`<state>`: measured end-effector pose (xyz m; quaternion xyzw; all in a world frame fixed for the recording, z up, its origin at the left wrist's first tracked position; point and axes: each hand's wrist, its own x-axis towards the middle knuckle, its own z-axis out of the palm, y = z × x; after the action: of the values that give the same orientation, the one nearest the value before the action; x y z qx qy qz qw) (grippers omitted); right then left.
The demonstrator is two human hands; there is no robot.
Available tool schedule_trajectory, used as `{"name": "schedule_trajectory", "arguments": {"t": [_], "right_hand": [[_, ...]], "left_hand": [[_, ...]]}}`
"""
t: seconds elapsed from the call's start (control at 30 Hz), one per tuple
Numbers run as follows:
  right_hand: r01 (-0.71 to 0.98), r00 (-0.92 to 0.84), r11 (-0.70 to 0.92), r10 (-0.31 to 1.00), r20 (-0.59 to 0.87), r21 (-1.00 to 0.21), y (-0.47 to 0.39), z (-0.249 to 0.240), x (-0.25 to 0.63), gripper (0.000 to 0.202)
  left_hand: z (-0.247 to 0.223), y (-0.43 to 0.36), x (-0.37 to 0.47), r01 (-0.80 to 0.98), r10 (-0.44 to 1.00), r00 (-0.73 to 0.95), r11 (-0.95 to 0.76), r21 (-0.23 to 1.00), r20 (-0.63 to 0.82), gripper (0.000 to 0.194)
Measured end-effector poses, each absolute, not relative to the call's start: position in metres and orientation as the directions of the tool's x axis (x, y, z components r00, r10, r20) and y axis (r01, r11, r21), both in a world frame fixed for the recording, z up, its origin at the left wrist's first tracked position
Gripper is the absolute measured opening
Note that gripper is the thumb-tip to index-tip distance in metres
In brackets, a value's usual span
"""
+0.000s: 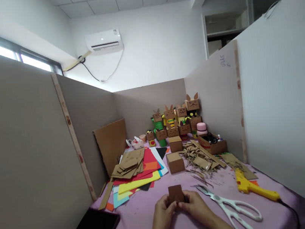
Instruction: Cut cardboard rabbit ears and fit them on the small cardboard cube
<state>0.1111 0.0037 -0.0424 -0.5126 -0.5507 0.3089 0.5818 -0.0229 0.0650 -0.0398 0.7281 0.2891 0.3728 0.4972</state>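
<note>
A small brown cardboard piece [175, 192] is held up between both hands, just above the purple-covered table. My left hand [164, 210] grips its left side, with the thumb near the lower edge. On the opposite side my right hand [193, 205] pinches it the same way. The piece looks square, and its far side is hidden. Straight ahead of the hands stands a cardboard box [176, 163], with another cardboard box [175, 144] behind it. White-handled scissors [226, 205] lie right of my right hand, their blades pointing toward the piece.
A yellow glue gun [252, 187] with a black cord lies at right. Cardboard scraps [200, 157] heap beyond the scissors. Coloured paper [140, 183] and cardboard sheets [129, 162] are stacked at left, near a black tablet-like device [97, 227]. Cardboard animal figures [169, 114] line the back.
</note>
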Motion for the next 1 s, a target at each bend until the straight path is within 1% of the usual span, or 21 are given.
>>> {"name": "schedule_trajectory", "arguments": {"t": [0.07, 0.23, 0.43, 0.57, 0.67, 0.77, 1.0], "right_hand": [[0.184, 0.193, 0.284, 0.928, 0.318, -0.941, 0.002, -0.042, 0.111, 0.024], [0.214, 0.197, 0.287, 0.924, 0.329, -0.934, -0.001, -0.038, 0.111, 0.018], [0.212, 0.161, 0.291, 0.931, 0.327, -0.933, -0.001, -0.038, 0.110, 0.025], [0.203, 0.157, 0.302, 0.929, 0.335, -0.931, 0.000, -0.039, 0.109, 0.027], [0.206, 0.162, 0.307, 0.926, 0.342, -0.929, 0.000, -0.039, 0.108, 0.025], [0.215, 0.166, 0.311, 0.923, 0.349, -0.926, -0.001, -0.038, 0.108, 0.022], [0.227, 0.159, 0.325, 0.918, 0.364, -0.918, 0.002, -0.040, 0.108, 0.024]], "left_hand": [[-0.040, 0.063, -0.024, 0.048, 0.790, 0.559, -0.335, 0.941, 0.252, 0.018], [-0.037, 0.057, -0.026, 0.025, 0.780, 0.564, -0.343, 0.939, 0.270, 0.021], [-0.034, 0.055, -0.027, 0.021, 0.772, 0.577, -0.339, 0.940, 0.266, 0.026], [-0.034, 0.053, -0.028, 0.020, 0.769, 0.575, -0.355, 0.934, 0.280, 0.024], [-0.034, 0.054, -0.028, 0.026, 0.766, 0.574, -0.369, 0.929, 0.288, 0.023], [-0.034, 0.055, -0.028, 0.034, 0.768, 0.570, -0.378, 0.925, 0.292, 0.024], [-0.032, 0.055, -0.028, 0.054, 0.767, 0.573, -0.387, 0.921, 0.289, 0.026]]}}
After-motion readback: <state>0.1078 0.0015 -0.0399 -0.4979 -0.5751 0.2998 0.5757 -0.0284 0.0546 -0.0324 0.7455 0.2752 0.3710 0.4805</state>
